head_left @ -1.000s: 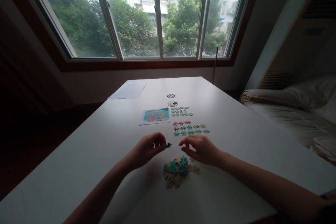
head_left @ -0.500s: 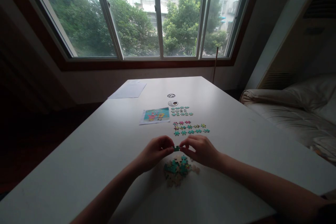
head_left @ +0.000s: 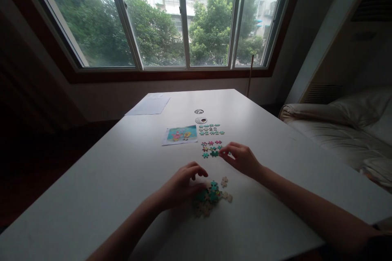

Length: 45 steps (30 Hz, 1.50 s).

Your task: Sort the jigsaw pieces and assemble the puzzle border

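Note:
My right hand [head_left: 241,159] pinches a green jigsaw piece [head_left: 214,153] beside the bottom row of laid-out pieces, its fingers covering some of them. At the near edge of a loose pile of jigsaw pieces [head_left: 211,200], my left hand [head_left: 183,185] is open, thumb and fingers apart, partly hiding the pile. The pile mixes green faces with bare wooden backs. Farther off lie rows of pieces: pink ones [head_left: 211,143] above yellowish and green ones, and a pale green group [head_left: 211,133] behind them.
A picture sheet [head_left: 180,134] with cartoon figures lies left of the rows. Two round flat items [head_left: 201,120] are beyond it. Paper sheets [head_left: 149,105] rest at the table's far left corner. A sofa [head_left: 333,138] stands to the right of the white table [head_left: 107,171].
My right hand has moved away from my left, forward to the bottom row, carrying the green piece. My left hand has let go of it and come lower, over the pile.

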Available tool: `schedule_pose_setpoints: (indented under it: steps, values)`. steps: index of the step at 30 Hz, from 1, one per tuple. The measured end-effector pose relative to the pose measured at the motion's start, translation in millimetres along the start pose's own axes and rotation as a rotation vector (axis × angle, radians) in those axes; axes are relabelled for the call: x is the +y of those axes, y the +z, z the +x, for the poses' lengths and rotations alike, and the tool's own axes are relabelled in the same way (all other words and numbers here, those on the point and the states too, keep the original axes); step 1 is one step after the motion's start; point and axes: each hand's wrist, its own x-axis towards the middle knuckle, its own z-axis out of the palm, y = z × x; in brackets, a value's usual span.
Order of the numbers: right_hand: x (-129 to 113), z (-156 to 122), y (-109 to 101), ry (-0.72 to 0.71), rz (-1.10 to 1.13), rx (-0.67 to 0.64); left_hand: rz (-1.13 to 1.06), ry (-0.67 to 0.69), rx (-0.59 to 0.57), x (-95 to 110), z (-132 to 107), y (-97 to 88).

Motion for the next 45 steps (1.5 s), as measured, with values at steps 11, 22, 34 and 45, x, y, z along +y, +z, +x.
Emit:
schedule_pose_setpoints:
  steps: [11, 22, 34, 45]
  values:
    - [27.3, 12.3, 2.3, 0.068, 0.032, 0.012, 0.073, 0.071, -0.075, 5.7, -2.2, 0.7]
    - [142.2, 53.6, 5.1, 0.438, -0.212, -0.053, 0.06, 0.03, -0.023, 4.6, -1.6, -0.4]
    - [151.6, 74.3, 28.9, 0.468, -0.261, -0.159, -0.032, -0.071, 0.293, -8.1, 6.3, -1.4]
    - [164.4, 97.2, 43.5, 0.504, -0.242, -0.169, -0.328, -0.211, 0.377, -19.9, 11.9, -5.3]
